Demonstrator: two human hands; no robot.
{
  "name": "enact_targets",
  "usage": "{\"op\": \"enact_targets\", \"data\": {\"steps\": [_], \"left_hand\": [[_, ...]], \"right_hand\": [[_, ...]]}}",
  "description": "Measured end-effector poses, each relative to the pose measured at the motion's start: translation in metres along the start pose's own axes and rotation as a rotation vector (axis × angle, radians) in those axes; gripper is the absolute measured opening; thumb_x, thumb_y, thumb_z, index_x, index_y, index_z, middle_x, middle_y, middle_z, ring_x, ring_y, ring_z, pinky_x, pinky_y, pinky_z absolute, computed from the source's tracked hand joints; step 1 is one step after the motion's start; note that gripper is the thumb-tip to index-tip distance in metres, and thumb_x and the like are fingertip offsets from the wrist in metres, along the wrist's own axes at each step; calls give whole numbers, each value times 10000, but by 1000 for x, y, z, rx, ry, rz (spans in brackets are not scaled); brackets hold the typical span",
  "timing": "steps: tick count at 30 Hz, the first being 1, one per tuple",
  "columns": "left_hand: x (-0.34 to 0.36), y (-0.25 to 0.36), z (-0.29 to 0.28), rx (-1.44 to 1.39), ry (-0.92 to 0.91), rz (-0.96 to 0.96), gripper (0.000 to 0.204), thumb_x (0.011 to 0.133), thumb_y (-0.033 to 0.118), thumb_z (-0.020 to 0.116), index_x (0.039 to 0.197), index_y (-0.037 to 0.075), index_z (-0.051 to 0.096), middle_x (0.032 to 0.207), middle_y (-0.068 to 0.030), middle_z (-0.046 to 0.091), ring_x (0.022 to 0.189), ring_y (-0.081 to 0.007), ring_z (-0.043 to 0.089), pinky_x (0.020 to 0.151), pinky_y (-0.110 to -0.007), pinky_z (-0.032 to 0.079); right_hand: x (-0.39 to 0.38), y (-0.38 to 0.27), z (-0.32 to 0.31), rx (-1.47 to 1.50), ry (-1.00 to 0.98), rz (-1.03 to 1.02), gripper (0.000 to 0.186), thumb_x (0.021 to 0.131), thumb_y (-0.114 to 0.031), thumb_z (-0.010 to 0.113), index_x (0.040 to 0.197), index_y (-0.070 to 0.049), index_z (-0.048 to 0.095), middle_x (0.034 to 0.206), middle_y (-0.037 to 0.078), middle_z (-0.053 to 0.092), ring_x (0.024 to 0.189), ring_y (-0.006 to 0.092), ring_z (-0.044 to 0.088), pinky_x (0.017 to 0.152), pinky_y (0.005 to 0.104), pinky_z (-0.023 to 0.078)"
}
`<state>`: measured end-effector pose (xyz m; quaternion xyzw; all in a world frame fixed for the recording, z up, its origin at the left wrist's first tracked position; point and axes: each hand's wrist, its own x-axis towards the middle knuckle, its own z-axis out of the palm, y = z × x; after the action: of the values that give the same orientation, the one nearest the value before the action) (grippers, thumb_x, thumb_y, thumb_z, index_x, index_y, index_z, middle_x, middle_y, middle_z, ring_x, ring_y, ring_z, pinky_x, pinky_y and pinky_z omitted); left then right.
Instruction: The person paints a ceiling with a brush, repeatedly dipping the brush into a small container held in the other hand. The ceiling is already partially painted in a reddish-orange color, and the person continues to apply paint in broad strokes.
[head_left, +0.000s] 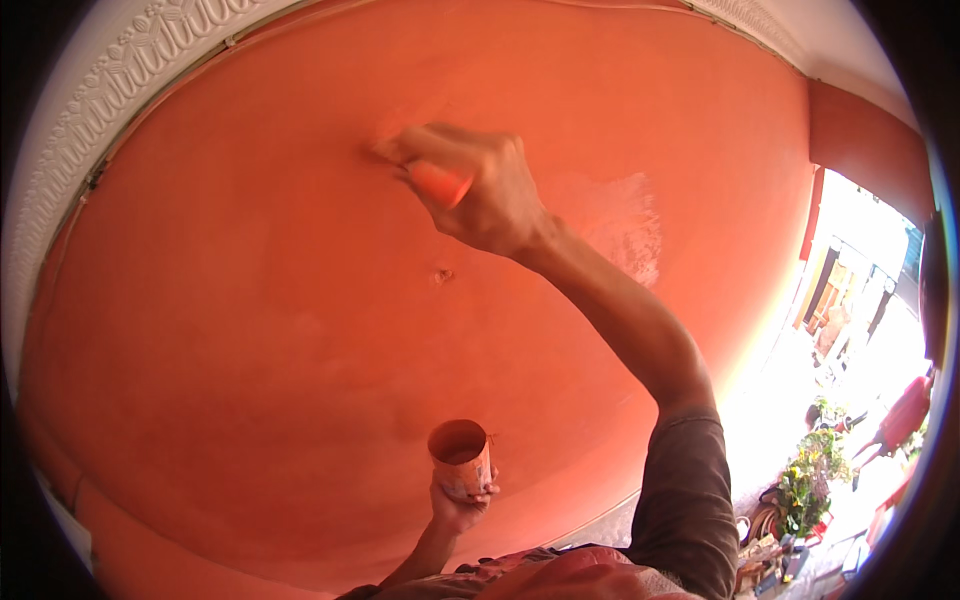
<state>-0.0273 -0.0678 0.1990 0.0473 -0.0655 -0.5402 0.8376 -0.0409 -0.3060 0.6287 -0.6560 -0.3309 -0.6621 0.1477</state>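
An orange painted wall point(250, 300) fills most of the view, with a paler, streaky patch point(620, 230) right of centre and a small blemish below the middle. My right hand point(480, 185), raised high and slightly blurred, grips a paintbrush with an orange-red handle point(437, 182), its blurred tip at the wall. My left hand point(455, 510), low in the middle, holds an open, paint-smeared cylindrical can point(463, 478) with reddish-orange paint inside, upright and below the brush.
A white moulded cornice point(120, 85) and thin cables run along the wall's top and left edges. At the right a bright opening shows leafy plants point(810, 480), a red object point(900, 410) and assorted items low down, hard to make out.
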Motion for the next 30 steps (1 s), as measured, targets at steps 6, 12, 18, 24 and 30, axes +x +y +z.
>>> {"op": "enact_targets", "data": {"steps": [6,12,18,24,30], "left_hand": [[5,-1,6,-22,26,-55,673,904,541,573,1357,49,491,1217,-201,519,965,-295,526,646,-275,544],[3,-4,1,0,-2,-15,667,910,539,547,1356,45,494,1213,-205,520,956,-289,527,636,-276,545],[3,-3,-6,-8,55,34,659,914,529,555,1349,38,500,1194,-211,522,935,-287,533,637,-275,550],[3,-9,9,-19,66,29,661,917,538,559,1342,34,500,1190,-212,527,920,-289,537,630,-274,548],[5,-8,7,-9,19,8,679,901,563,568,1340,50,506,1186,-208,534,919,-284,539,622,-272,546]], "right_hand": [[-14,120,-70,393,481,548,186,925,-134,699,1009,23,645,961,108,668,842,188,689,744,351,637],[-6,128,-131,-649,607,493,66,914,-142,658,953,-132,711,856,16,744,755,210,710,612,343,541],[-4,38,12,-580,160,-171,314,749,-28,717,1036,-153,692,1009,43,724,821,247,718,619,344,575],[36,65,-3,315,234,316,186,905,-144,732,1020,-20,654,910,59,684,811,145,682,641,312,579],[26,139,-105,-430,566,411,182,930,-262,660,972,-100,731,805,60,738,659,203,701,548,366,536]]}}
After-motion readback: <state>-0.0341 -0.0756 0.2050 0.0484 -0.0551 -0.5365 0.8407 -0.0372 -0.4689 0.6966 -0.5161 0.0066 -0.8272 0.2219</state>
